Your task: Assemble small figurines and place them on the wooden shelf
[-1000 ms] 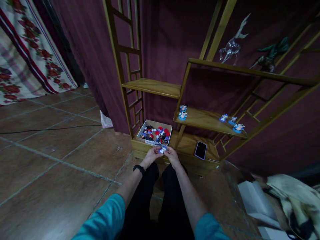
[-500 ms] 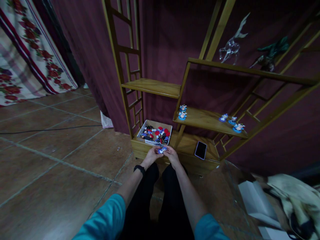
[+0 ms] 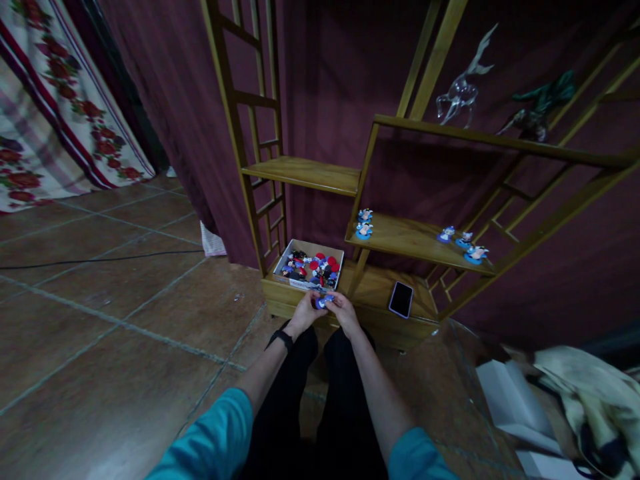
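Between my two hands is a small purple and white figurine (image 3: 324, 302), held just in front of the box. My left hand (image 3: 306, 312) grips its left side, and my right hand (image 3: 344, 311) has its fingers closed on the right side. Behind them a shallow cardboard box (image 3: 303, 285) holds several red, black, purple and white figurines (image 3: 314, 265). On the middle shelf (image 3: 400, 237), two blue-based figurines (image 3: 365, 230) stand at the left end. Three more figurines (image 3: 464, 238), one with a purple base, stand toward the right end.
A phone (image 3: 401, 299) lies on the low wooden cabinet (image 3: 373, 283), right of the box. A clear glass deer-like ornament (image 3: 459, 93) and a dark green ornament (image 3: 543, 103) stand on the upper shelf. White boxes (image 3: 515, 403) and pale cloth (image 3: 590, 380) lie on the floor at right.
The figurine has turned slightly between my fingers, showing more of its purple part. Both hands stay at nearly the same place, and the shelf things have not moved.
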Demonstrator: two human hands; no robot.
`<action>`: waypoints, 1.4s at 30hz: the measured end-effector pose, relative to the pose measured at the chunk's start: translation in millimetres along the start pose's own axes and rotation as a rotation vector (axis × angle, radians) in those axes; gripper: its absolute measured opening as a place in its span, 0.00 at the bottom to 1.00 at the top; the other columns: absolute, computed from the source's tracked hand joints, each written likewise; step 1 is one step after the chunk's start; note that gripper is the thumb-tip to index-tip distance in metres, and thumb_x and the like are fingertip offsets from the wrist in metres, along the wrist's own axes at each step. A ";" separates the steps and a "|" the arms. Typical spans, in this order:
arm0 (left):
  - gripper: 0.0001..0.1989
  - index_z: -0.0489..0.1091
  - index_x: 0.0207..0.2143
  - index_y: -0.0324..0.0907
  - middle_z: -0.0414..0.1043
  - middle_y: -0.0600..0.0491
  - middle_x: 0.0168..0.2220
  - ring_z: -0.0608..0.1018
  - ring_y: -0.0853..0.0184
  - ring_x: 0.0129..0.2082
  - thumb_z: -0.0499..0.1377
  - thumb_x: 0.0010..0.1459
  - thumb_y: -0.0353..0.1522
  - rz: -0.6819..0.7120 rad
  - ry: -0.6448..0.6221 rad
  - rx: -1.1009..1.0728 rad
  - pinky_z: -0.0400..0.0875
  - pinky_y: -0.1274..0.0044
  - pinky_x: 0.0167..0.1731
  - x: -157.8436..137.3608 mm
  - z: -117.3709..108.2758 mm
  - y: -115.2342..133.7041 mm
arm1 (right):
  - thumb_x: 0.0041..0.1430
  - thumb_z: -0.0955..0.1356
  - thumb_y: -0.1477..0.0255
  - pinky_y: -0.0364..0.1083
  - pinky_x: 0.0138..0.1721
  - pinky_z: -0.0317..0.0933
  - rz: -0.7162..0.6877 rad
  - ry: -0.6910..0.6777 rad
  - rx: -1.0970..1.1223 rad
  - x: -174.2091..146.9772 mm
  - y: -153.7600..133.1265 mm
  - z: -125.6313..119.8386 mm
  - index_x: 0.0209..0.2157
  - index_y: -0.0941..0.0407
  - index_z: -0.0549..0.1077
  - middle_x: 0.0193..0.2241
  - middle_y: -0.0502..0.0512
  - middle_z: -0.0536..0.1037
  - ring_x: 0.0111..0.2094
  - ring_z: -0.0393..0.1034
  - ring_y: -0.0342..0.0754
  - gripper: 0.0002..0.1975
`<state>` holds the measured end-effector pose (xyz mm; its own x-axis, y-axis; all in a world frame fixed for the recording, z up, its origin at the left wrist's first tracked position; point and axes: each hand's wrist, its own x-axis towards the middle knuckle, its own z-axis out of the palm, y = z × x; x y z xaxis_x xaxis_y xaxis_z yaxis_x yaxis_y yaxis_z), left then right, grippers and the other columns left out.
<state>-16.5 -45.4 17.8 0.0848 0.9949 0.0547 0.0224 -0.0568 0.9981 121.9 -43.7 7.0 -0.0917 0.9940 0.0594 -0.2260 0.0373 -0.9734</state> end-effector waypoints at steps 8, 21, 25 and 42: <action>0.23 0.67 0.38 0.37 0.72 0.51 0.34 0.74 0.66 0.33 0.65 0.36 0.29 0.093 -0.024 0.155 0.66 0.71 0.39 4.8 -2.2 -10.1 | 0.41 0.71 0.67 0.49 0.46 0.60 -0.015 -0.007 0.001 1.4 3.0 -3.5 0.40 0.53 0.72 0.38 0.52 0.76 0.40 0.69 0.49 0.19; 0.25 0.67 0.42 0.37 0.73 0.49 0.36 0.74 0.65 0.35 0.64 0.36 0.25 0.071 -0.032 0.105 0.67 0.72 0.39 9.2 -5.3 -18.5 | 0.42 0.70 0.69 0.49 0.46 0.60 -0.013 -0.068 0.018 -6.2 -9.7 -2.1 0.41 0.53 0.72 0.42 0.54 0.75 0.43 0.69 0.50 0.19; 0.24 0.67 0.41 0.37 0.73 0.49 0.36 0.74 0.65 0.35 0.64 0.36 0.25 0.077 -0.019 0.069 0.67 0.72 0.39 9.7 -4.5 -19.7 | 0.42 0.70 0.70 0.50 0.47 0.59 -0.011 -0.079 0.011 -6.2 -10.3 -2.3 0.42 0.53 0.72 0.43 0.54 0.74 0.44 0.68 0.51 0.20; 0.22 0.70 0.39 0.37 0.75 0.50 0.35 0.74 0.67 0.34 0.64 0.37 0.26 -0.049 -0.060 -0.137 0.66 0.72 0.42 6.8 -3.2 -11.2 | 0.42 0.70 0.69 0.50 0.46 0.60 -0.024 0.019 0.012 1.7 4.8 -4.1 0.41 0.54 0.72 0.37 0.53 0.76 0.39 0.69 0.49 0.20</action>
<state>-19.4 -37.7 7.1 0.1462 0.9892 0.0085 -0.1075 0.0074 0.9942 124.7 -41.4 1.5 -0.0677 0.9946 0.0785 -0.2400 0.0602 -0.9689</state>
